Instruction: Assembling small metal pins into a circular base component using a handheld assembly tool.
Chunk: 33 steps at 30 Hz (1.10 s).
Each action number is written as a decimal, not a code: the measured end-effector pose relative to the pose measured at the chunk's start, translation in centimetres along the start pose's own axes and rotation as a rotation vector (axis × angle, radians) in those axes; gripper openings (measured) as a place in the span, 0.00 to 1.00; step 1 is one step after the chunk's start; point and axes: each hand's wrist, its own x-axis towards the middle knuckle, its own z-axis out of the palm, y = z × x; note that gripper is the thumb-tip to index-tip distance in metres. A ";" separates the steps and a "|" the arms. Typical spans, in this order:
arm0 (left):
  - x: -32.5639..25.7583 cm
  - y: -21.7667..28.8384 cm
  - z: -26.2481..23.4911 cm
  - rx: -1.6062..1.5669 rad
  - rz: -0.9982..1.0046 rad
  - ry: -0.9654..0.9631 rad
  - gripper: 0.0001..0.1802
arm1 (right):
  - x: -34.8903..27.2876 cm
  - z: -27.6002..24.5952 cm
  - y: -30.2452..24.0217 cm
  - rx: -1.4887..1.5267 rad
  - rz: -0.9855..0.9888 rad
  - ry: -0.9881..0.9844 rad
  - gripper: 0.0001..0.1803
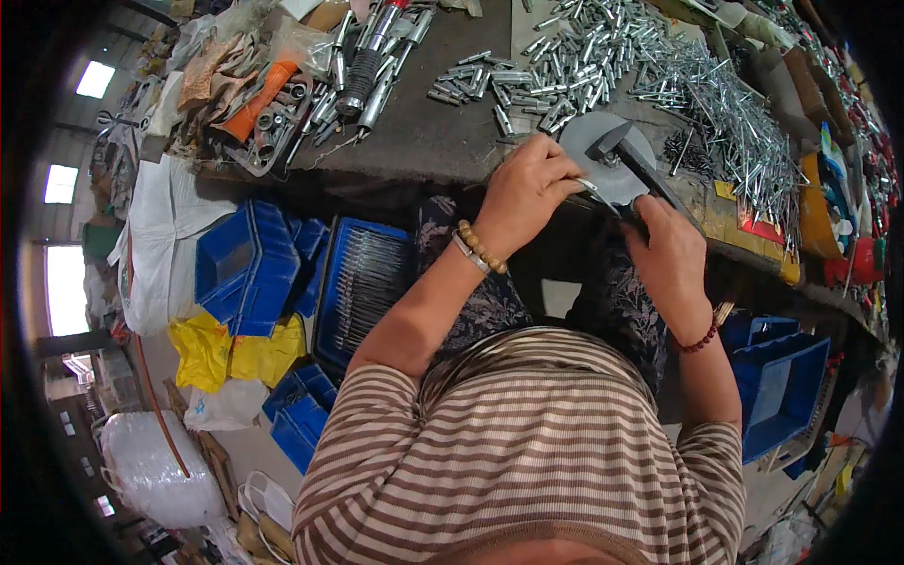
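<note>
My left hand [527, 193] is closed in a pinch at the bench's front edge. Between its fingertips is a small shiny metal piece [589, 186], slim and pale, slanting toward my other hand. My right hand [670, 252] is curled closed just to the right; what its fingers hold is hidden, though something dark shows by the thumb. Behind both hands a round grey disc [576, 141] lies on the bench. A hammer [640, 169] rests across it, its head on the disc and its dark handle slanting down toward the right.
Metal tubes [579, 66] are heaped at the back, with thin metal rods [744, 132] piled right. An orange-handled tool [264, 99] and sockets lie left on the bench [414, 122]. Below, a blue bin [372, 282] holds metal rods; another blue bin [777, 391] stands right.
</note>
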 end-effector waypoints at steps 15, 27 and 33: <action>-3.7 2.8 2.8 -0.825 -0.556 0.112 0.32 | -2.5 2.1 -1.6 0.820 0.440 -0.260 0.09; -10.0 -0.8 -2.4 -0.737 -0.517 0.469 0.32 | -3.9 5.8 -4.4 0.975 0.430 -0.427 0.22; -23.9 -9.0 -8.3 -0.125 -0.788 0.794 0.27 | -4.1 7.4 -3.8 0.917 0.406 -0.578 0.21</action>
